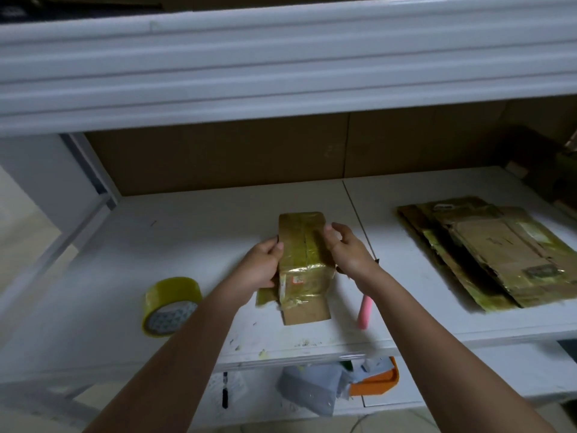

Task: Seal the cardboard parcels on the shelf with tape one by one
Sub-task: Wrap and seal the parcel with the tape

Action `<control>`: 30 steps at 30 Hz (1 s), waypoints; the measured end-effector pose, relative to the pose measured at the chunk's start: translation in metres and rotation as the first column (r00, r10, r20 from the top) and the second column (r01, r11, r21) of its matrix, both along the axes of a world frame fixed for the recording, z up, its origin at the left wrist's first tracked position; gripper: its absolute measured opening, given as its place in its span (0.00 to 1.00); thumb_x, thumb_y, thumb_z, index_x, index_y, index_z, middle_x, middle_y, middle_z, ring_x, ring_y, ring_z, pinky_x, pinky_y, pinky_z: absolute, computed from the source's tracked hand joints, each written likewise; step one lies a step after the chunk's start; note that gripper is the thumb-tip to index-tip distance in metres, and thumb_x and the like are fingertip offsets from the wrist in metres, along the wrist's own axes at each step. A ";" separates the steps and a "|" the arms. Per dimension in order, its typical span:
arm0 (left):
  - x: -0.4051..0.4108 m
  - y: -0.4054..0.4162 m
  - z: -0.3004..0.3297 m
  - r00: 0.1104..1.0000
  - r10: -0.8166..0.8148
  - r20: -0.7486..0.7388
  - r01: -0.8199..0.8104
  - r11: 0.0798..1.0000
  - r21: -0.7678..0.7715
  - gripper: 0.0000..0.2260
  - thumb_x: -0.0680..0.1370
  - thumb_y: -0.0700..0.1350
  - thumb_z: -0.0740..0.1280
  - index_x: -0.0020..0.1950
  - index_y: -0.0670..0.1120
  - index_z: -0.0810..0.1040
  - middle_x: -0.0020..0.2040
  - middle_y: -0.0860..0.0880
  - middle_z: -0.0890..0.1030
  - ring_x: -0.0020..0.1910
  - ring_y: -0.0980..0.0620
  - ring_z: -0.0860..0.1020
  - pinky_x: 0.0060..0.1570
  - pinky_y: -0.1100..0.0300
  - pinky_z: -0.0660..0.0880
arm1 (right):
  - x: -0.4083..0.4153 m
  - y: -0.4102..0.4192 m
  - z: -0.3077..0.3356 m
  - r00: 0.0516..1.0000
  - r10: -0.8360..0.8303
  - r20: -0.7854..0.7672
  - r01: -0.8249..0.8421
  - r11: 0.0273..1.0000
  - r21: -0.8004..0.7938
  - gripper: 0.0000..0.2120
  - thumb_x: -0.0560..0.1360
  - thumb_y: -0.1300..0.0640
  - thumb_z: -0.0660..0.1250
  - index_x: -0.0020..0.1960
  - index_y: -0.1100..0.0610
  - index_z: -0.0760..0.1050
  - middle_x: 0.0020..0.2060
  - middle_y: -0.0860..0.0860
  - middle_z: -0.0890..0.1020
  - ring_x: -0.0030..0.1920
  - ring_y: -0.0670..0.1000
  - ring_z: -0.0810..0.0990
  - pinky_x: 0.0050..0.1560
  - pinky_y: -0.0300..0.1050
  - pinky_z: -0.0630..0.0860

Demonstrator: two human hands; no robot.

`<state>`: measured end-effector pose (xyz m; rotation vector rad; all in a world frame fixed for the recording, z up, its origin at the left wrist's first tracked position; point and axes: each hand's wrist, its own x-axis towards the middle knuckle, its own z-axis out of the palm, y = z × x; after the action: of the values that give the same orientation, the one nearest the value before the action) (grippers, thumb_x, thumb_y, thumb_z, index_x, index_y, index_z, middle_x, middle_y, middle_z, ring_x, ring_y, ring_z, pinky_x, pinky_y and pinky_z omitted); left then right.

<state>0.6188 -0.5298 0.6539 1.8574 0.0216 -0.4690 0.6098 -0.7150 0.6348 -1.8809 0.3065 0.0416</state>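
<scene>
Parcel (301, 242) between both hands, label unreadable.

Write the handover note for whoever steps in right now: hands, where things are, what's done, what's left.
Left hand: grips the parcel's left side.
Right hand: fingers curled on the parcel's top right edge.
Parcel: mid-shelf, already largely wrapped in yellow tape; near flap bare cardboard, not taped down.
Tape roll: on the shelf, left of the parcel, untouched.
Pink tool: on the shelf, partly under the right forearm.
Flat stack: taped cardboard pieces, right side.
Left: tape the near flap, then the next parcels.
</scene>
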 end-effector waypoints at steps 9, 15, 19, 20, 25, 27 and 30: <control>0.003 0.012 0.027 0.927 0.083 0.365 0.047 0.942 -0.333 0.26 0.79 0.29 0.63 0.69 0.55 0.69 0.62 0.51 0.79 0.58 0.60 0.80 0.52 0.68 0.77 | -0.007 0.001 0.050 0.967 -0.108 0.229 0.066 0.981 0.183 0.43 0.67 0.21 0.54 0.76 0.40 0.53 0.54 0.39 0.78 0.46 0.39 0.81 0.45 0.39 0.71; -0.011 0.018 0.016 0.967 -0.012 0.253 0.083 0.959 -0.272 0.19 0.76 0.48 0.69 0.66 0.59 0.72 0.58 0.58 0.82 0.56 0.57 0.81 0.51 0.65 0.77 | -0.017 0.003 0.017 0.936 0.033 0.349 -0.015 0.998 -0.055 0.37 0.75 0.48 0.70 0.78 0.47 0.54 0.47 0.45 0.76 0.45 0.43 0.79 0.36 0.27 0.74; -0.018 0.015 -0.013 0.967 0.033 0.251 -0.012 0.996 -0.084 0.08 0.79 0.44 0.68 0.55 0.55 0.74 0.50 0.60 0.80 0.50 0.56 0.79 0.51 0.61 0.78 | -0.027 0.000 -0.017 0.944 0.133 0.301 -0.089 0.984 -0.154 0.39 0.76 0.61 0.70 0.77 0.41 0.51 0.53 0.53 0.78 0.47 0.46 0.79 0.45 0.37 0.80; -0.018 0.014 -0.017 0.969 0.051 0.240 -0.033 0.996 -0.079 0.06 0.79 0.42 0.67 0.53 0.52 0.74 0.49 0.58 0.81 0.49 0.55 0.80 0.53 0.58 0.78 | -0.029 -0.001 -0.022 0.936 0.153 0.317 -0.097 0.978 -0.185 0.40 0.76 0.63 0.69 0.75 0.38 0.51 0.55 0.54 0.78 0.49 0.46 0.79 0.49 0.41 0.81; -0.018 0.012 -0.031 0.965 0.109 0.238 -0.095 0.993 -0.072 0.07 0.80 0.41 0.66 0.55 0.52 0.74 0.54 0.48 0.82 0.51 0.50 0.81 0.58 0.47 0.77 | -0.030 -0.003 -0.028 0.888 0.234 0.395 -0.127 0.952 -0.278 0.33 0.78 0.58 0.68 0.73 0.34 0.56 0.65 0.49 0.74 0.62 0.46 0.75 0.57 0.39 0.77; -0.017 0.010 -0.035 0.950 0.128 0.284 -0.120 0.992 -0.047 0.06 0.80 0.43 0.66 0.54 0.54 0.75 0.50 0.53 0.83 0.51 0.46 0.82 0.57 0.44 0.78 | -0.029 -0.002 -0.030 0.887 0.221 0.405 -0.100 0.949 -0.299 0.27 0.79 0.57 0.67 0.74 0.43 0.63 0.63 0.49 0.77 0.60 0.46 0.76 0.55 0.29 0.74; -0.015 0.007 -0.043 0.922 0.119 0.368 -0.128 0.992 -0.001 0.09 0.81 0.43 0.64 0.59 0.56 0.75 0.45 0.60 0.83 0.46 0.54 0.83 0.52 0.46 0.80 | -0.031 0.000 -0.034 0.900 0.136 0.414 -0.030 0.967 -0.251 0.20 0.79 0.61 0.67 0.69 0.49 0.72 0.55 0.46 0.80 0.53 0.47 0.82 0.52 0.27 0.74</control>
<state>0.6037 -0.5224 0.6112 1.9276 -0.1087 -0.0278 0.5790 -0.7147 0.6004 -2.0805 -0.0793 -0.3645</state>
